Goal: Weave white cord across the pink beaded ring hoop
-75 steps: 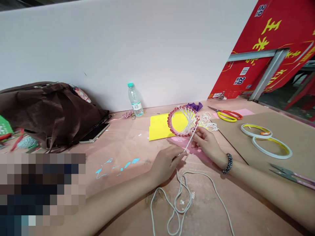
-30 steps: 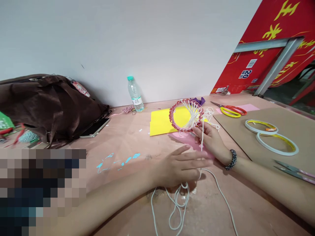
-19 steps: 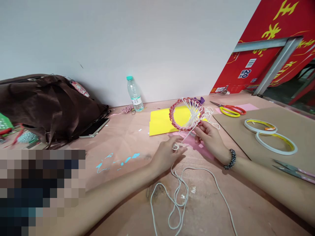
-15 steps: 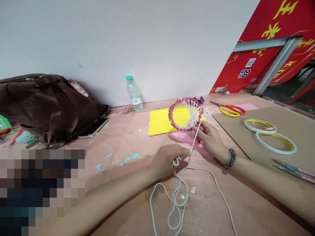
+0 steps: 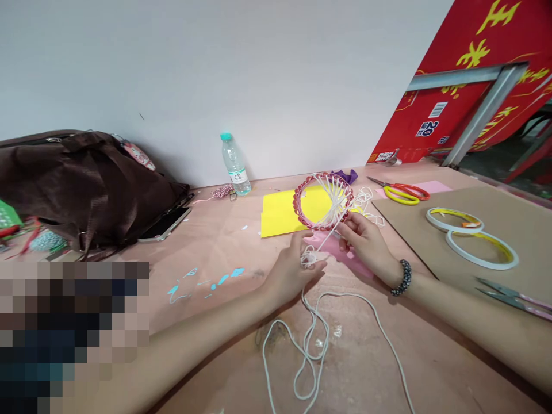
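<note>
Fingers of the left hand pinch white cord as the right hand grips a red-rimmed hoop before a red carton marked "20."

left hand: white cord | right hand: red-trimmed hoop

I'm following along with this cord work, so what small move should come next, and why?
Probably draw the pinched cord up snug toward the ring. The left hand pinches a small loop of white cord just below the red ring, which the right hand holds steady, and slack cord lies loose on the table.
</note>
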Motion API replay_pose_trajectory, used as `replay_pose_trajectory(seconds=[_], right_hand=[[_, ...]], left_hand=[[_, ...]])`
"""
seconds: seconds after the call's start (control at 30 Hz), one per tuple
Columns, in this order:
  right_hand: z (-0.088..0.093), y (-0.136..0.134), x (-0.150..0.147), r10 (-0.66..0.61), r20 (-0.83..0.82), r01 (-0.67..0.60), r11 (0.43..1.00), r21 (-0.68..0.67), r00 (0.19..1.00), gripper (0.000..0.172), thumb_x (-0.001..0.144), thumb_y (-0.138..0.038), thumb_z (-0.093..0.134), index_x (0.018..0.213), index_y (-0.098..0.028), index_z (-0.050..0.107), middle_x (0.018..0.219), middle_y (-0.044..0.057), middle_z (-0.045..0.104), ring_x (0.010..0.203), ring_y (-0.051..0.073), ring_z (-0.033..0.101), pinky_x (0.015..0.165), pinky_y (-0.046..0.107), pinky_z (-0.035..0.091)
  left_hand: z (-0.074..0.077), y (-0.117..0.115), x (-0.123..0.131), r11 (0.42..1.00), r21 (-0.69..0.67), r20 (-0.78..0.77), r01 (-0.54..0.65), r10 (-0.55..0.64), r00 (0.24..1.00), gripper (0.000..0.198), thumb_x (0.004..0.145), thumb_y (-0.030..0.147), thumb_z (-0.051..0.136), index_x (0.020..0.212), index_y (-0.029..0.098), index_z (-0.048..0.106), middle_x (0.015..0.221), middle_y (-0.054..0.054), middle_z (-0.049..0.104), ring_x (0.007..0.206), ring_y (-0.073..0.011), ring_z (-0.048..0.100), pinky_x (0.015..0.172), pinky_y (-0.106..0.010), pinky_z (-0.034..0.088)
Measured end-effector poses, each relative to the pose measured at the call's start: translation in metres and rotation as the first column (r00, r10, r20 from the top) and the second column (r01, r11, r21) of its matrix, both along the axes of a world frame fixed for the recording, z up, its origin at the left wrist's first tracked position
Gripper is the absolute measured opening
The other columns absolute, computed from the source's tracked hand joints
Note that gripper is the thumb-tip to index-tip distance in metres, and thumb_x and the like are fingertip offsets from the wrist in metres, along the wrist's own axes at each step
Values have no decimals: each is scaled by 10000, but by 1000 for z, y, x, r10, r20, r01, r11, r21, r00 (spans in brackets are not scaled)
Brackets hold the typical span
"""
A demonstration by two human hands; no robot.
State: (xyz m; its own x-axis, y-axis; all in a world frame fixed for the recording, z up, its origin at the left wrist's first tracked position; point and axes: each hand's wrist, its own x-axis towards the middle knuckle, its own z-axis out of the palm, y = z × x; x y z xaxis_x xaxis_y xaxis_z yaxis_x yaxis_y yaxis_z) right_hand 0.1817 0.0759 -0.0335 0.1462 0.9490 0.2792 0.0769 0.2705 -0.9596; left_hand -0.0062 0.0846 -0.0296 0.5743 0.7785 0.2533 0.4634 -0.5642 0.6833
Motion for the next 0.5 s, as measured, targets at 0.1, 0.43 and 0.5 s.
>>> replay_pose_trajectory(seconds=[0.1,0.43,0.5], right_hand=[[0,-1,0,10,-5,-10,1000,3,1000,215,829,-399,572,821,-199,493,553,-65,492,439,87,480,400,203,353],[2,-1,-2,-2,2,2,1000,-8,1000,199,833,-376,586,815,-195,504,547,-64,496,436,80,469,383,194,342],[1,-1,-1,4,-4,-4,1000,-14,1000,207,837,-387,577,854,-191,511,555,-62,498,436,82,474,376,192,341]], left_hand=[[2,-1,-1,957,231,-55,177,-169,984,195,898,314,473,953,191,613,874,-41,645,792,-164,601,703,-275,465],[4,-9,-5,529,631,-268,568,-538,799,211,910,271,458,728,192,530,864,-49,685,968,-163,608,962,-325,409],[1,-9,-6,698,500,-188,513,-491,851,195,892,315,476,737,197,495,655,-4,613,658,-135,594,705,-261,477]])
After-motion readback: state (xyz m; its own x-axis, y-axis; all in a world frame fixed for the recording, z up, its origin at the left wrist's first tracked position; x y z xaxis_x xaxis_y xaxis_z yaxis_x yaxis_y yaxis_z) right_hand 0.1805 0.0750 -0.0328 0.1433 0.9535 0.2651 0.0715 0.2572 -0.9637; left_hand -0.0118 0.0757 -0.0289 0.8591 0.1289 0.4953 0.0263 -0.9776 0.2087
